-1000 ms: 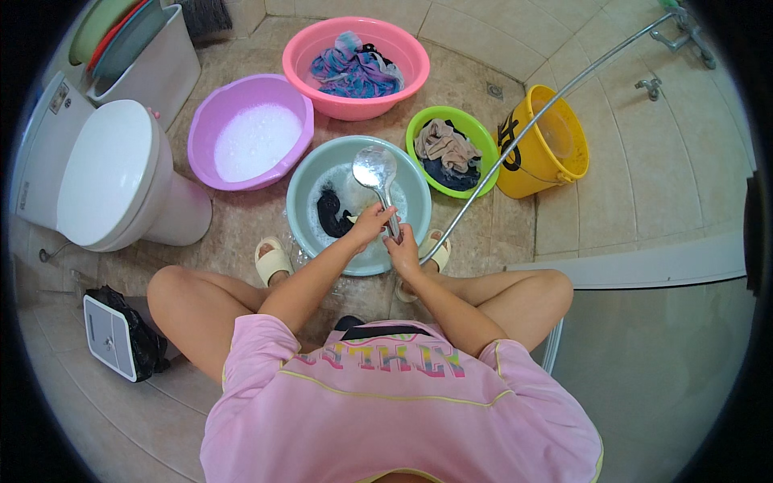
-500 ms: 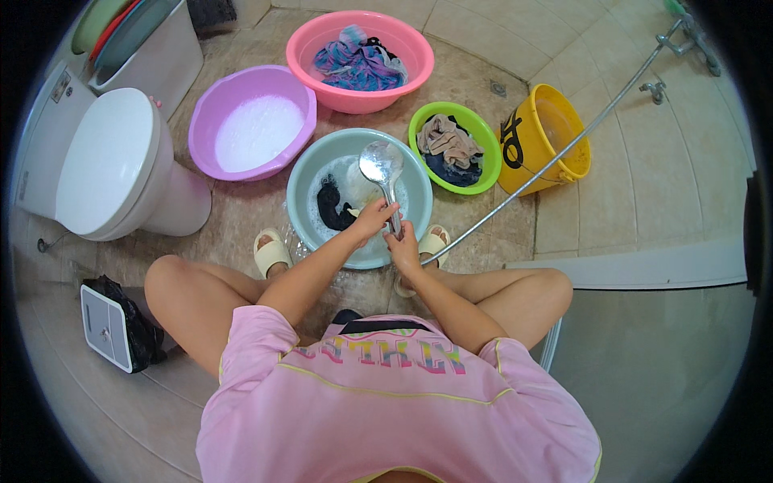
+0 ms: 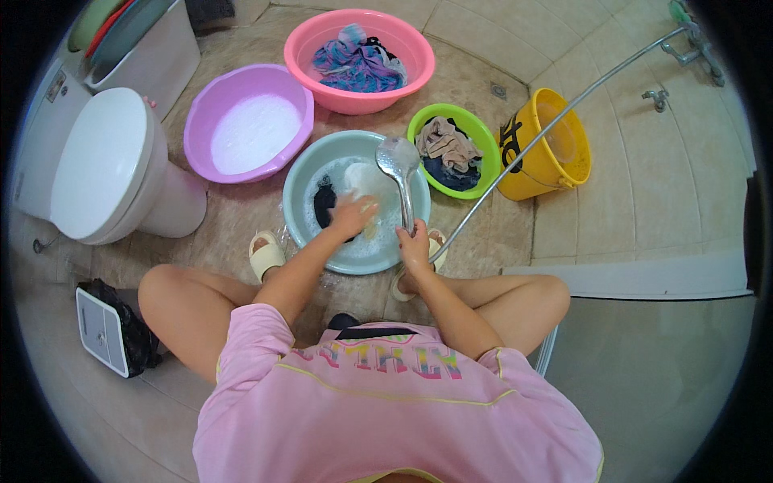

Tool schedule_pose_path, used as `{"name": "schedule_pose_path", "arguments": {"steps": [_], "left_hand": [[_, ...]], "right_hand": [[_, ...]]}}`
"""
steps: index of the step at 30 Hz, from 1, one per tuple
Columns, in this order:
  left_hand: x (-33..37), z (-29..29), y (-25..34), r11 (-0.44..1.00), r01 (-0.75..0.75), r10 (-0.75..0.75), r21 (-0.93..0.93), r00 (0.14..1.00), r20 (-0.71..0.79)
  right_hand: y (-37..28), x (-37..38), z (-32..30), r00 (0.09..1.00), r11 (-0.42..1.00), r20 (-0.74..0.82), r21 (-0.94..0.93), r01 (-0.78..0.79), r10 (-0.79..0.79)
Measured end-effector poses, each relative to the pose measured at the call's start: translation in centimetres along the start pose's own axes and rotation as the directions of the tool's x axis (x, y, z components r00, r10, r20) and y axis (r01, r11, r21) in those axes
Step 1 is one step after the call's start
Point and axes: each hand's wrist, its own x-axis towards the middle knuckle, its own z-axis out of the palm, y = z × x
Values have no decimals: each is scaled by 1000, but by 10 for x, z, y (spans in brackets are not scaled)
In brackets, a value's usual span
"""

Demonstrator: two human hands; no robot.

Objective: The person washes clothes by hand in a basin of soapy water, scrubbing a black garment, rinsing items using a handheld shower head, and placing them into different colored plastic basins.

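Observation:
My right hand (image 3: 415, 246) is closed around the handle of a silver shower head (image 3: 398, 158), held tilted over the light blue basin (image 3: 295, 211). Its metal hose runs off to the upper right. Over the same basin is my left hand (image 3: 354, 215), a little blurred, with its fingers stretched out and nothing visibly held. A black cloth (image 3: 324, 201) lies in the sudsy water next to that hand. Beyond the fingers a whitish item (image 3: 364, 179) shows in the water; its kind is unclear.
Around the basin stand a purple basin (image 3: 197, 149) of suds, a pink basin (image 3: 296, 50) with patterned cloth, a green basin (image 3: 493, 157) with clothes and a yellow bucket (image 3: 527, 179). A toilet (image 3: 105, 165) is at left, a small bin (image 3: 103, 328) near it.
My left hand has let go of the shower head and moved left and down over the basin. My right hand has shifted slightly right, still gripping the shower head.

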Motion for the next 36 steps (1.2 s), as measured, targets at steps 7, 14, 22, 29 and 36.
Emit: {"name": "schedule_pose_path", "arguments": {"steps": [7,14,22,29,36], "left_hand": [[-11,45,-36,916,215,-303,337,924,232],[57,10,-88,860,251,-403,444,868,290],[55,39,-31,874,101,-189,475,972,142],[87,65,-126,841,-85,-68,534,963,261],[83,6,-86,844,507,-439,-177,841,316]], "right_hand": [[-22,10,-18,996,996,-46,54,-72,74],[-13,17,-15,989,986,-49,-87,-140,137],[-12,37,1,958,958,66,49,-282,278],[-15,37,13,983,986,86,19,-167,165],[-26,33,16,971,962,127,156,-223,205]]}}
